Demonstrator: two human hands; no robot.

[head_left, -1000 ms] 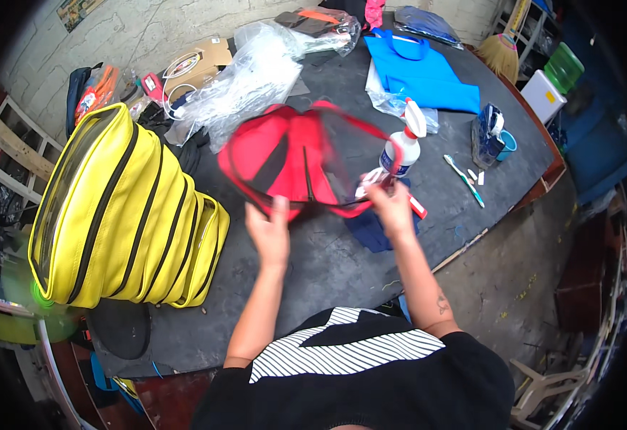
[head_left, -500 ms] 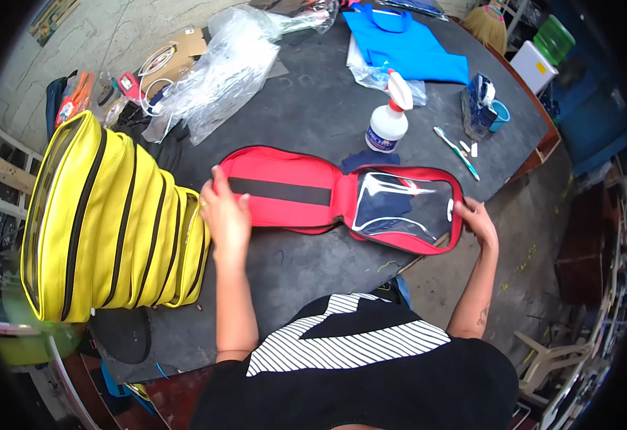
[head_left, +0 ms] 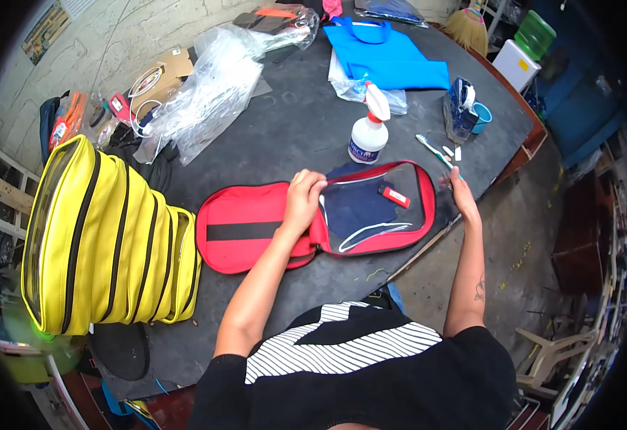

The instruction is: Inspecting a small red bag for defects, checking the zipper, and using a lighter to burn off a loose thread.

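Note:
A red zippered bag [head_left: 245,208] lies unfolded on the dark table, with a black strap across its left half and a clear window in its right half. My left hand [head_left: 304,199] pinches the far rim near the fold between the halves. Its right half is tilted up slightly. Through the window show a dark blue cloth and a small red piece [head_left: 397,196] with a white label. My right hand [head_left: 462,195] is off the bag, beyond its right edge, fingers stretched out and slightly blurred. Its fingertips are close to a green and white toothbrush [head_left: 434,149]; contact is unclear.
Nested yellow bags [head_left: 105,236] stand at the left. A spray bottle [head_left: 368,135] is just beyond the red bag. Farther back are clear plastic [head_left: 216,93], a blue bag [head_left: 392,61], a dark blue packet [head_left: 460,111] and a light blue cup [head_left: 481,117]. The table edge [head_left: 421,251] runs along the right.
My left hand has moved right from the bag's left end to its middle rim. My right hand has let go of the right end and moved farther away. The bag has shifted slightly left.

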